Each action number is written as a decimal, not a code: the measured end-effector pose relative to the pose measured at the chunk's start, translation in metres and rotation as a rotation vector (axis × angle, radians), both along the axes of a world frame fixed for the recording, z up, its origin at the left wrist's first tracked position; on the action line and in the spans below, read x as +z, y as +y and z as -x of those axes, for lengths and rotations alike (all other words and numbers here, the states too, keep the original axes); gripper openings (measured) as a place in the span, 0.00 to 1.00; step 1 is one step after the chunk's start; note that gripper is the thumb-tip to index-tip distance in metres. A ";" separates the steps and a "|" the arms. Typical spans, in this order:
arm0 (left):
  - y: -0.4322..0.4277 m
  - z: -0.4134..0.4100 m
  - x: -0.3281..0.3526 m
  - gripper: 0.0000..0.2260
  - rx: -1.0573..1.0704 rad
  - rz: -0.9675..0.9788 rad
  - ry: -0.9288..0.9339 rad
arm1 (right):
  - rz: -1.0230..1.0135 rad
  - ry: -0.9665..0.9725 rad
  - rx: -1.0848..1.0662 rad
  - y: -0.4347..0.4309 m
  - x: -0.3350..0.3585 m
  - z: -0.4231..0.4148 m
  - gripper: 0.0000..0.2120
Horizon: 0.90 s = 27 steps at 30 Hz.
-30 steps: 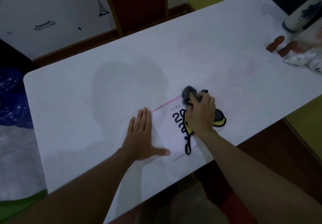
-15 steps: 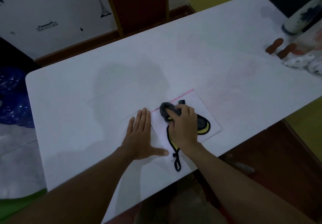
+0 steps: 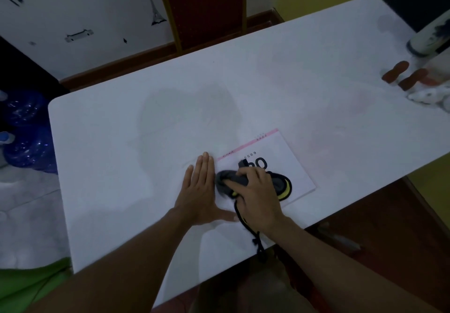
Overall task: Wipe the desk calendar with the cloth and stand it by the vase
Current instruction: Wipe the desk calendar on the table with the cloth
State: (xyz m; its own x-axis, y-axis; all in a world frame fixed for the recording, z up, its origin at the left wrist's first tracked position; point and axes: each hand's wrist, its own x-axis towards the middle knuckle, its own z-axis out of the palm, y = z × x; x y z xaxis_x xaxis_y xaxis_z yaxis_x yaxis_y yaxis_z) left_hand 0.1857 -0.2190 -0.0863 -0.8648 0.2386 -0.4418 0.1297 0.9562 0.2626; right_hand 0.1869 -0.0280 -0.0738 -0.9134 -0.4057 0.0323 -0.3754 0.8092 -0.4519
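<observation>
A white desk calendar (image 3: 289, 164) with a pink top strip and large black digits lies flat on the white table (image 3: 170, 108), near the front edge. My right hand (image 3: 258, 196) presses a dark grey cloth (image 3: 225, 180) with a yellow trim and a black cord onto the calendar's left part. My left hand (image 3: 201, 191) lies flat with fingers together at the calendar's left edge, thumb reaching under my right wrist. A white vase (image 3: 431, 37) with dark blue markings stands at the far right corner, partly cut off by the frame.
Two reddish-brown oblong pieces (image 3: 395, 70) and white artificial flowers (image 3: 428, 94) lie near the vase on the right. A dark red chair back (image 3: 204, 8) stands behind the table. Blue water jugs (image 3: 26, 127) sit on the floor at the left.
My right hand slid the cloth leftward across the calendar, from its upper right area to its left side beside my left hand. The left hand stayed in place.
</observation>
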 end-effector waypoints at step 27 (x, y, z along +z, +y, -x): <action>0.004 -0.001 0.000 0.73 0.022 -0.006 -0.013 | 0.069 0.019 -0.055 0.032 -0.020 -0.043 0.23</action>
State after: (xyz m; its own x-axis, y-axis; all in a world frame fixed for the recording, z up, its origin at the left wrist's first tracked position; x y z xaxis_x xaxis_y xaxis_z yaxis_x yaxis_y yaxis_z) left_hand 0.1862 -0.2151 -0.0862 -0.8641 0.2223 -0.4516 0.1054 0.9572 0.2695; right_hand 0.2298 0.0042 -0.0942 -0.9334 -0.3509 0.0758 -0.3399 0.7962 -0.5006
